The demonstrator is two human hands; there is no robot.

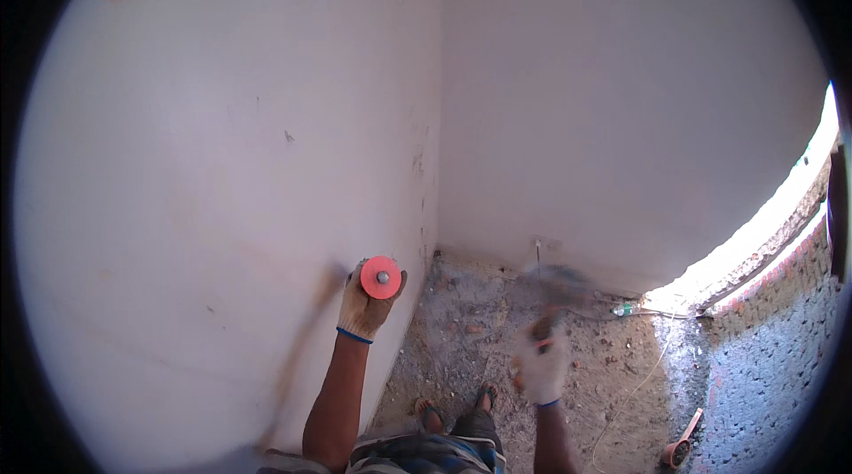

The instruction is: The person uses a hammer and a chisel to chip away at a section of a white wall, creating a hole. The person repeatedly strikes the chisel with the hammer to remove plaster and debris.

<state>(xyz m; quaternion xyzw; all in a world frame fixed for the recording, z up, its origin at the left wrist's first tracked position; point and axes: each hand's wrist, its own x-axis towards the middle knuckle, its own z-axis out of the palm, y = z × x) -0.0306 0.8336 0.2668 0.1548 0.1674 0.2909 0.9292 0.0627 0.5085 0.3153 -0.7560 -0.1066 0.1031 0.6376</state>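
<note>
My gloved left hand [364,307] is closed around a chisel [382,278], out in front of the left white wall. Its round red hand guard and metal striking end face me; the blade is hidden. Lower and to the right, my gloved right hand [541,367] grips a hammer [559,288] by its handle. The hammer's head is smeared by motion, dark grey, and apart from the chisel. Both gloves are pale knit with blue cuffs.
White walls meet in a corner ahead. Rubble covers the rough floor [621,367], where a thin cable [643,383] runs. An orange long-handled scoop-like thing [679,452] lies at lower right, by a sunlit opening [754,252]. My sandalled feet [485,398] stand below.
</note>
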